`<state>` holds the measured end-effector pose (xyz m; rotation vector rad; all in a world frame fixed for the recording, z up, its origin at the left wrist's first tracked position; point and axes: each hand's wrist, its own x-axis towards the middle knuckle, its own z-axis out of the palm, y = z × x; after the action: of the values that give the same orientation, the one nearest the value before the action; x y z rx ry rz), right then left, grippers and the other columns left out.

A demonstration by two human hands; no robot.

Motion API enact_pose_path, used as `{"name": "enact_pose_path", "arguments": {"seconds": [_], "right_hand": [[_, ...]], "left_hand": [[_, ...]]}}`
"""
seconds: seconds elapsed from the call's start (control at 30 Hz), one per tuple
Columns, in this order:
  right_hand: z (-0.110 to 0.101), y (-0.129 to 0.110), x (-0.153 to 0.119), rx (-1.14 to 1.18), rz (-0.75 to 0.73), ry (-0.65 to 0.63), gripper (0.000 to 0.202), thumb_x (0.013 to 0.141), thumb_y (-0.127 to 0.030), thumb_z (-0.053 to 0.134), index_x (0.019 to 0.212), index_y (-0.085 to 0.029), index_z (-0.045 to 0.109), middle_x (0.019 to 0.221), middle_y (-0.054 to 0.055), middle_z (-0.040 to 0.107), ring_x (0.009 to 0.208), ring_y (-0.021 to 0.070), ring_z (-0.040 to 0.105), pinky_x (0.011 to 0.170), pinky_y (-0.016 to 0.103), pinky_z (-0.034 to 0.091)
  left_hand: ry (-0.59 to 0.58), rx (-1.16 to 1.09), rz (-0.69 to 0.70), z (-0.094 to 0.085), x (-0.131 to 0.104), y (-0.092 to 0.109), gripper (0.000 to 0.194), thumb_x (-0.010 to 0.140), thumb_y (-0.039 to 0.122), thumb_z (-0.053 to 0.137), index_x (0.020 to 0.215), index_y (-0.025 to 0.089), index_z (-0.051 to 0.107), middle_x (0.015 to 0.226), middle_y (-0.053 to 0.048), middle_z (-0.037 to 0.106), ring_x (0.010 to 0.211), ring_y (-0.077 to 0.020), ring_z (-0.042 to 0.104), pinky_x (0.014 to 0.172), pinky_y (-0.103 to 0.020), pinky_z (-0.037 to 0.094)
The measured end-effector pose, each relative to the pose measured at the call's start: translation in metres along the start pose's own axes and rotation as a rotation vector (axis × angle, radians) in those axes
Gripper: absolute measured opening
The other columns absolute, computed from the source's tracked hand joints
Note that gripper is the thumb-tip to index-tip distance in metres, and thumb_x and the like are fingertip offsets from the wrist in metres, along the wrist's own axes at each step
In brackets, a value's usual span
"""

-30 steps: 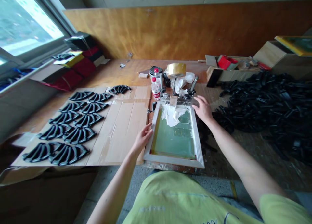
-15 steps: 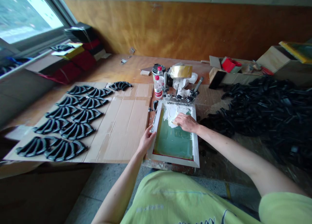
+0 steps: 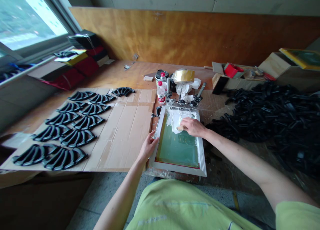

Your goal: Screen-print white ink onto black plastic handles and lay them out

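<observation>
A metal-framed green mesh screen [image 3: 176, 150] lies in front of me, clamped at its far edge. White paste [image 3: 174, 120] covers the mesh's far part. My right hand [image 3: 193, 126] is closed on a small tan scraper [image 3: 180, 127], which touches the paste; the hand hides most of the scraper. At the screen's left edge, my left hand [image 3: 149, 145] grips the frame, thumb on top and the other fingers largely hidden. Behind the screen stands a metal clamp [image 3: 183, 105] with white-smeared wrapping.
Rows of black ribbed pieces [image 3: 78, 136] lie on flat cardboard [image 3: 122, 133] at the left. A heap of black parts [image 3: 272, 113] fills the right. Two red-capped bottles [image 3: 161, 93] and a tape roll [image 3: 184, 76] stand behind the screen. An open box [image 3: 232, 81] sits back right.
The camera view has shifted slightly, so the scene sits a little lower. My right hand is turned slightly and more of the scraper shows. My left hand remains at the frame.
</observation>
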<state>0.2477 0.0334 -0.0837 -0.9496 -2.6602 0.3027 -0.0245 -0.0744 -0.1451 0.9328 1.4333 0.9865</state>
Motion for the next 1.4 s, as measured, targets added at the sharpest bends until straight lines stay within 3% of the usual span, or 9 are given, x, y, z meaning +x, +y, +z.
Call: {"name": "enact_pose_path", "arguments": {"seconds": [0.23,0.43,0.53,0.67,0.83,0.93,1.03,1.2,1.4], "right_hand": [[-0.044,0.047,0.058,-0.043,0.419,0.226,0.062,0.078,-0.032,0.072,0.137,-0.031,0.051,0.100,0.004,0.062,0.083,0.0207,0.058,0.075,0.030,0.044],[-0.041,0.086,-0.026,0.025,0.919,0.490,0.023,0.088,-0.023,0.052,0.105,-0.015,0.064,0.081,0.007,0.065,0.074,0.0203,0.057,0.071,0.032,0.044],[0.002,0.070,-0.054,0.124,0.796,0.374,0.020,0.083,-0.023,0.060,0.101,-0.016,0.063,0.079,0.005,0.065,0.075,0.0197,0.058,0.073,0.032,0.046],[0.045,0.027,-0.048,0.120,0.458,0.157,0.033,0.079,-0.023,0.069,0.110,-0.023,0.062,0.097,0.004,0.063,0.093,0.0207,0.058,0.086,0.034,0.045],[0.050,-0.055,-0.031,0.018,0.426,0.227,0.010,0.089,-0.023,0.059,0.096,-0.021,0.066,0.093,0.007,0.060,0.093,0.0208,0.054,0.084,0.033,0.044],[0.053,-0.087,-0.042,0.063,0.142,0.150,0.017,0.093,-0.023,0.052,0.105,-0.024,0.065,0.093,0.004,0.062,0.091,0.0182,0.055,0.082,0.030,0.044],[0.051,-0.057,-0.076,0.038,0.299,0.171,0.022,0.094,-0.019,0.047,0.107,-0.024,0.065,0.096,0.005,0.065,0.091,0.0177,0.058,0.082,0.029,0.045],[0.038,0.058,-0.146,-0.120,1.150,0.266,0.014,0.083,-0.025,0.060,0.091,-0.015,0.065,0.092,0.015,0.066,0.092,0.0258,0.063,0.080,0.035,0.047],[0.043,0.087,-0.162,0.169,1.335,0.286,0.015,0.075,-0.034,0.063,0.071,-0.020,0.059,0.064,0.004,0.063,0.070,0.0223,0.065,0.065,0.030,0.048]], "left_hand": [[-0.065,-0.084,-0.030,-0.007,-0.021,0.072,0.063,0.073,0.060,0.065,0.120,0.017,0.062,0.071,0.001,0.064,0.053,-0.0103,0.054,0.047,-0.020,0.038],[-0.039,-0.337,0.275,0.011,-0.002,0.150,0.049,0.078,0.059,0.060,0.105,0.019,0.063,0.093,-0.004,0.068,0.072,-0.0133,0.063,0.059,-0.022,0.049],[-0.046,-0.403,0.268,0.024,0.013,0.170,0.049,0.079,0.055,0.061,0.113,0.020,0.058,0.085,-0.004,0.068,0.068,-0.0133,0.064,0.054,-0.020,0.048],[0.062,-0.484,0.189,0.044,0.009,0.140,0.048,0.081,0.056,0.059,0.115,0.022,0.056,0.080,-0.001,0.066,0.060,-0.0094,0.060,0.050,-0.017,0.045],[-0.248,-0.291,-0.280,0.072,-0.029,0.057,0.054,0.077,0.061,0.061,0.110,0.018,0.058,0.102,-0.012,0.070,0.077,-0.0187,0.068,0.053,-0.024,0.051],[-0.192,-0.258,-0.319,0.057,-0.032,0.025,0.054,0.077,0.067,0.055,0.098,0.017,0.058,0.083,-0.009,0.071,0.069,-0.0177,0.066,0.051,-0.023,0.048],[0.018,0.024,-0.279,0.004,-0.012,0.001,0.053,0.078,0.069,0.048,0.088,0.017,0.056,0.064,-0.005,0.067,0.052,-0.0155,0.059,0.047,-0.023,0.041],[0.152,0.653,-0.429,-0.091,0.017,-0.034,0.051,0.082,0.062,0.032,0.068,0.020,0.055,0.045,-0.006,0.057,0.044,-0.0225,0.056,0.047,-0.032,0.041],[0.078,0.954,-0.415,-0.118,0.013,-0.036,0.051,0.074,0.068,0.042,0.062,0.021,0.056,0.039,-0.006,0.051,0.046,-0.0278,0.058,0.051,-0.036,0.041]]}}
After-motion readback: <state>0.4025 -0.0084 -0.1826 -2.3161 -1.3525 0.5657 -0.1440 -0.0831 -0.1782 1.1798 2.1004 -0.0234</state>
